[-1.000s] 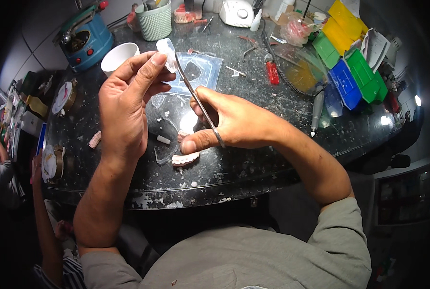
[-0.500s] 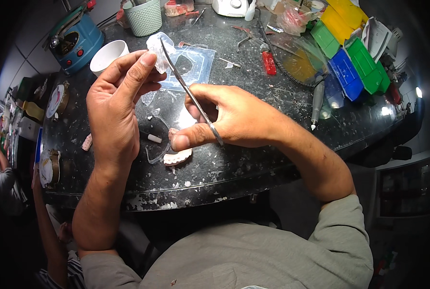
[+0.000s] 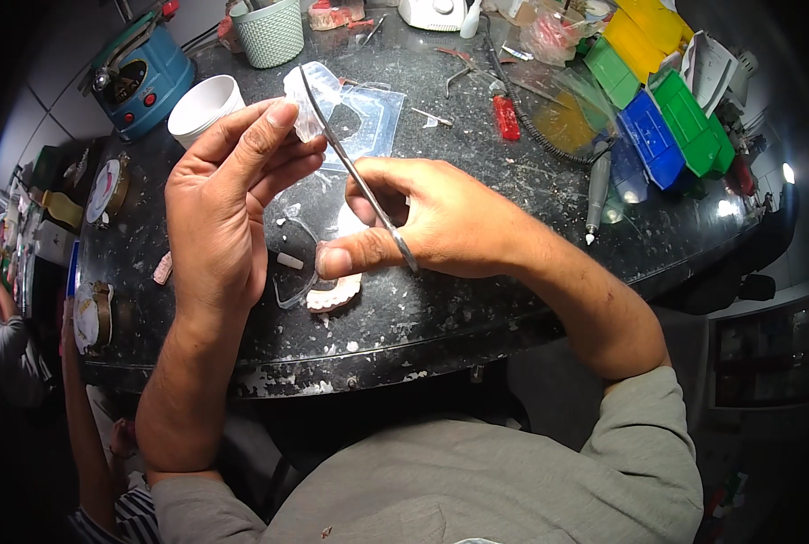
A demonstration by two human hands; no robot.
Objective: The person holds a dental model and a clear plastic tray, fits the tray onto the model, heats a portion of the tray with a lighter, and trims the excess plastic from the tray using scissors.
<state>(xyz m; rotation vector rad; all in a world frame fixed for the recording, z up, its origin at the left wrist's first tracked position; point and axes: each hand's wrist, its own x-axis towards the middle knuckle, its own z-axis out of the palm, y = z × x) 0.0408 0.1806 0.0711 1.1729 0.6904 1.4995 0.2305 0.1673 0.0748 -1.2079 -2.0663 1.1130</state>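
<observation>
My left hand (image 3: 228, 208) holds up a clear plastic piece (image 3: 309, 100) between thumb and fingertips, above the dark speckled counter (image 3: 477, 299). My right hand (image 3: 432, 227) grips a pair of thin metal scissors (image 3: 355, 172), thumb through a ring, blades pointing up and touching the clear piece. Below the hands lie a pink-and-white dental cast (image 3: 336, 295) and a clear trimmed plastic scrap (image 3: 291, 263) with a small white stub on it. A clear plastic sheet (image 3: 368, 122) lies flat behind the hands.
At the back stand a white cup (image 3: 205, 104), a blue machine (image 3: 141, 77), a pale green basket (image 3: 273, 32), and yellow, green and blue boxes (image 3: 654, 100). A red-handled tool (image 3: 506, 116) and a handpiece (image 3: 597, 190) lie right. Another person's arm (image 3: 82, 417) is lower left.
Both hands rose slightly and moved closer to the camera. The scissors' blades stay at the clear piece, which my left hand has turned a little.
</observation>
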